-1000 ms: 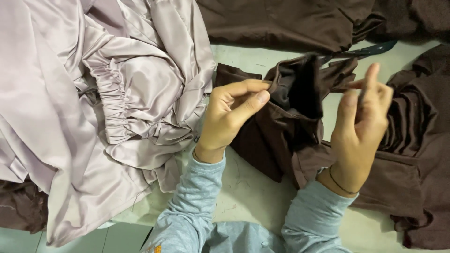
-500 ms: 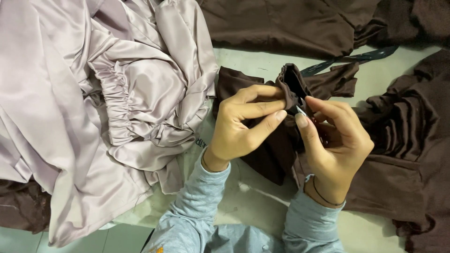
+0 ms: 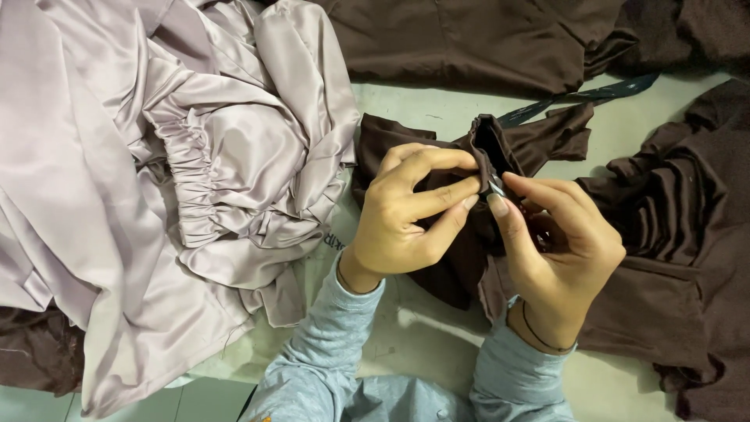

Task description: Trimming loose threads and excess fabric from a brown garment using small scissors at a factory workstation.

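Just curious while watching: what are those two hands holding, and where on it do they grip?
Both the left hand and right hand pinch the dark brown garment at a raised fold of its edge, fingertips meeting there. A small shiny thing shows between them; unclear what.

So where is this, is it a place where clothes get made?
Probably, yes: a sewing or garment workroom. A heap of shiny lilac fabric with a gathered edge and several dark brown fabric pieces cover the pale worktable, while the left hand and right hand pinch a brown piece's edge.
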